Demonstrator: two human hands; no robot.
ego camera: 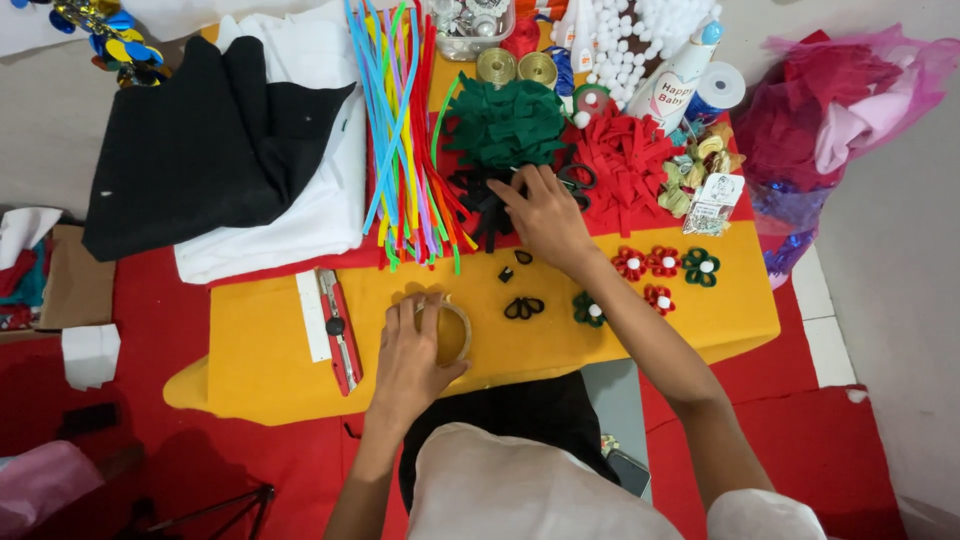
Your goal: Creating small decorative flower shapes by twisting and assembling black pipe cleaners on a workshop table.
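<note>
Here left hand (408, 360) fingers grasping tape roll (447, 331); right hand (545, 215) fingers released on black felt strips (487, 205); clear box (468, 24) holds beads

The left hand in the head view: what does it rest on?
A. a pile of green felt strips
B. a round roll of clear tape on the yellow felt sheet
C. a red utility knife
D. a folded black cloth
B: the left hand lies over the round roll of clear tape on the yellow felt sheet, while the red utility knife lies apart, to its left.
</note>
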